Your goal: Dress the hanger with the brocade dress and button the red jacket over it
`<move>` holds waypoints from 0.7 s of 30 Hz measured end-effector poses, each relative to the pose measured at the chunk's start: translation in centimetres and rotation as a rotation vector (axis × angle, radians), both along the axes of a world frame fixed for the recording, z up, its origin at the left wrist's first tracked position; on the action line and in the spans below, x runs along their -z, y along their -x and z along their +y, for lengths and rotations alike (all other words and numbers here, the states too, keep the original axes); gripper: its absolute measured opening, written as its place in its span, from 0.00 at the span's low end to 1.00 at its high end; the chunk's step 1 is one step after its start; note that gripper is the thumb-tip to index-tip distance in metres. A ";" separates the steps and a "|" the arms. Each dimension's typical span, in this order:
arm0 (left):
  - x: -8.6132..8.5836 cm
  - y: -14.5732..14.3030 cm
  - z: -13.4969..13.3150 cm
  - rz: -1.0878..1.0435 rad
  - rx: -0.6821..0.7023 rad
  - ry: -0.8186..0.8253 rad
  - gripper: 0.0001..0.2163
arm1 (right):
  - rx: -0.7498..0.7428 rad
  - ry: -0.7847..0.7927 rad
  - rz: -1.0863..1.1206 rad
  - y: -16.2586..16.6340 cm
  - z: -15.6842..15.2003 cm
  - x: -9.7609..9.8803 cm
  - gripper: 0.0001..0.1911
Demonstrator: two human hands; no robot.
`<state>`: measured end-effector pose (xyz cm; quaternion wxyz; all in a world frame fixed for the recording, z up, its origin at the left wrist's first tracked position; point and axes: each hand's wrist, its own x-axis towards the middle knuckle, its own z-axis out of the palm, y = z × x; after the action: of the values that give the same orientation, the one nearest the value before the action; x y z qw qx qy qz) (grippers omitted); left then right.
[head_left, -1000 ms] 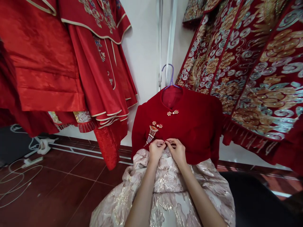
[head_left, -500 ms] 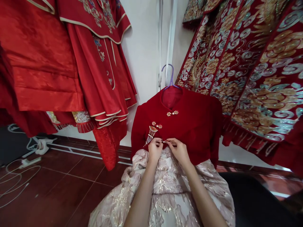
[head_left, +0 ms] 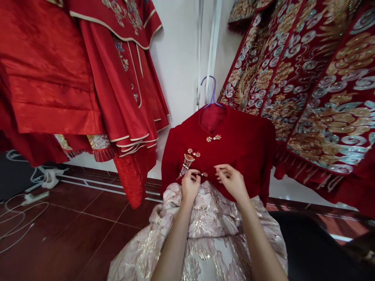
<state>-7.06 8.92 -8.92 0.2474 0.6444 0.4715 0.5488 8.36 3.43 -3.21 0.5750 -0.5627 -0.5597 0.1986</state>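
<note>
Since half a second ago, the right hand (head_left: pixel 233 183) has moved off to the right, away from a small gold flower-shaped clasp with pearly beads (head_left: pixel 205 175). Its fingers are loosely bent and parted, with nothing visible in them, in front of the red cloth. At the clasp's left end the left hand (head_left: pixel 190 185) stays with fingers curled, thumb and forefinger close together; whether they pinch it or only touch it cannot be told. The clasp lies near the lower edge of a deep red, long-sleeved velvet jacket (head_left: pixel 249 144), just right of a fan-shaped jewelled brooch with beaded tassels (head_left: pixel 187 162). A similar clasp (head_left: pixel 213 138) sits farther up, below the neckline. From the collar rises a purple wire hanger (head_left: pixel 213 93). Nearer, under both forearms, spreads a pale pink and gold brocade skirt (head_left: pixel 202 222). Bright red garments with cream piping (head_left: pixel 129 86) hang far left; a dark red gown with gold and silver embroidery (head_left: pixel 307 93) hangs far right.
</note>
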 end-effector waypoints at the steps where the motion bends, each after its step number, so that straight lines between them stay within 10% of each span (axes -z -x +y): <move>1: 0.1 0.0 0.0 0.007 0.012 0.001 0.08 | -0.014 0.038 -0.075 0.1 0.4 0.6 0.14; 21: 0.1 -0.1 0.2 -0.104 0.144 0.037 0.05 | -0.067 0.055 -0.217 1.6 1.8 3.1 0.11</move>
<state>-6.99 9.08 -9.07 0.3222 0.6426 0.4208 0.5534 6.73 5.25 -6.28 0.4883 -0.5773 -0.6317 0.1708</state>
